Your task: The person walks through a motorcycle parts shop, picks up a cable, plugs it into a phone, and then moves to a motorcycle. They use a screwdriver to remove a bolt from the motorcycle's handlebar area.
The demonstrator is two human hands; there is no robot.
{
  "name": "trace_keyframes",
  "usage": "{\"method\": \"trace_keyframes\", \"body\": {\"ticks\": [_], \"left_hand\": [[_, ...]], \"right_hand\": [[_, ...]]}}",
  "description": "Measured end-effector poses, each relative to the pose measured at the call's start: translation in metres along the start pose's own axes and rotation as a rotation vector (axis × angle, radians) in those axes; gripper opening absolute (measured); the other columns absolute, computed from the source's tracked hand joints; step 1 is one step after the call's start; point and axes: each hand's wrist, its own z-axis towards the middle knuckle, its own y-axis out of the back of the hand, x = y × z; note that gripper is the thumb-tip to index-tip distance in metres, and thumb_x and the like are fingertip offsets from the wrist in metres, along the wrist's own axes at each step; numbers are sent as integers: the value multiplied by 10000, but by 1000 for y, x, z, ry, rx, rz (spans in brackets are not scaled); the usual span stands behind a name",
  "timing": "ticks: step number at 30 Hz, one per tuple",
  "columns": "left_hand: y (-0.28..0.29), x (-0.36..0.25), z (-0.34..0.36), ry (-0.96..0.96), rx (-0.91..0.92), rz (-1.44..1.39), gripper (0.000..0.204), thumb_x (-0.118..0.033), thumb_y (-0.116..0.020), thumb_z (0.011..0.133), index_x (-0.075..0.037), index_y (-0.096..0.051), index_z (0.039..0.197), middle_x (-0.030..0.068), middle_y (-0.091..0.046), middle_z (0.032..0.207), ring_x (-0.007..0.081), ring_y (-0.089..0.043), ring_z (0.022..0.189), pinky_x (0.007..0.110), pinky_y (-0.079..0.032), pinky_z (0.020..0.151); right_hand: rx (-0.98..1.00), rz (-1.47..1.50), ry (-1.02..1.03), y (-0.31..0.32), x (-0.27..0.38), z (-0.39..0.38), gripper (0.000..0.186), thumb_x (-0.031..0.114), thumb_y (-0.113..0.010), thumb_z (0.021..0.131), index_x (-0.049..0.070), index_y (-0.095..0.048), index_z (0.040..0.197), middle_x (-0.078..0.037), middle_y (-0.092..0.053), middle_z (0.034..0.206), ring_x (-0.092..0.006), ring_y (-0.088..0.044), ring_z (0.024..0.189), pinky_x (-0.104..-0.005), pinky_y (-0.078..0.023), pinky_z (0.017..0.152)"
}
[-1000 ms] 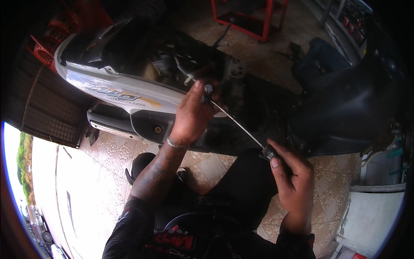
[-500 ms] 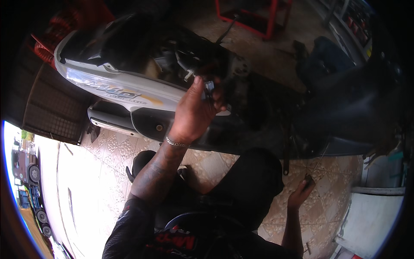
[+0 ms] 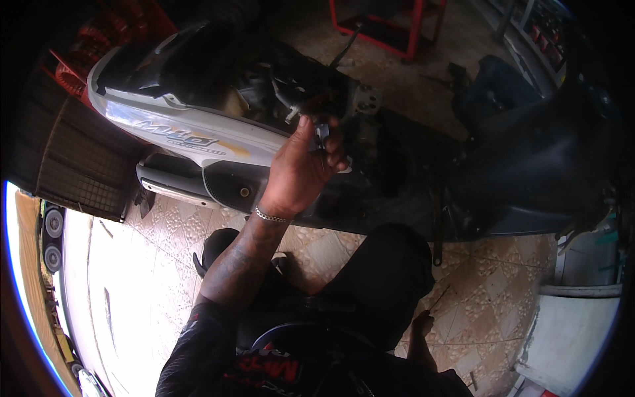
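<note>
Left hand (image 3: pixel 301 173): raised to the scooter's open side, back of the hand toward the camera, wrist bent slightly, fingers curled shut on a small dark tool held upright at the fingertips.
Left forearm: bare, reaching up from the lower middle at a slant; thin metal bracelet (image 3: pixel 270 216) at the wrist, dark sleeve pushed to the elbow.
Tool (image 3: pixel 323 137): short, dark, slim; only its top shows above the fingers, at the edge of the engine bay just below the exposed parts. Its kind cannot be told.
Right hand (image 3: pixel 421 325): low, by the right knee near the floor, hanging down; only partly visible, and whether it is open or closed cannot be told.
Scooter (image 3: pixel 198 135): lying across the view; glossy silver-white side panel, smooth and curved, with black plastic trim beneath.
Engine bay (image 3: pixel 297 92): uncovered, dark, cluttered with metal parts and hoses.
Seat (image 3: pixel 529 165): black, matte, broad and rounded, at the right.
Floor (image 3: pixel 165 231): patterned beige tiles, worn and dusty.
Stand (image 3: pixel 397 26): red metal frame, square tubing, at the top.
Basket (image 3: pixel 73 159): dark wire mesh, boxy, at the left.
Legs (image 3: pixel 383 284): black trousers, knee bent toward the scooter.
</note>
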Motion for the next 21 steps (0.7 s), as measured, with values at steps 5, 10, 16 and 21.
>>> {"method": "trace_keyframes", "body": {"ticks": [5, 10, 16, 21], "left_hand": [[-1, -2, -3, 3, -17, -11, 479, -486, -372, 1052, -95, -498, 1299, -11, -457, 854, 114, -439, 765, 292, -425, 731], [-3, -4, -4, -8, -79, -46, 456, -479, -373, 1054, -89, -531, 1230, -9, -460, 839, 116, -436, 747, 292, -425, 720], [0, -6, -3, 22, -26, -48, 446, -469, -370, 1057, -82, -542, 1196, -6, -470, 836, 117, -443, 746, 291, -427, 712], [-4, -6, -5, 34, -3, 2, 425, -453, -380, 1058, -87, -542, 1204, -3, -489, 849, 113, -482, 766, 298, -446, 712]], "right_hand": [[56, -87, -134, -2, 3, 30, 688, 551, -526, 905, -54, -480, 1230, -322, -601, 1158, -454, -620, 1053, -524, -492, 938], [270, -345, 181, 80, 77, 19, 565, 509, -637, 840, -39, -634, 973, -255, -675, 956, -382, -669, 930, -462, -505, 907], [309, 177, 1177, 250, 280, -122, 304, 226, -657, 941, -8, -655, 1135, -146, -701, 852, -242, -681, 761, -334, -507, 724], [307, 595, 1643, 322, 426, -266, 390, 219, -726, 898, 39, -617, 1225, -79, -661, 920, -141, -639, 839, -277, -505, 747]]}}
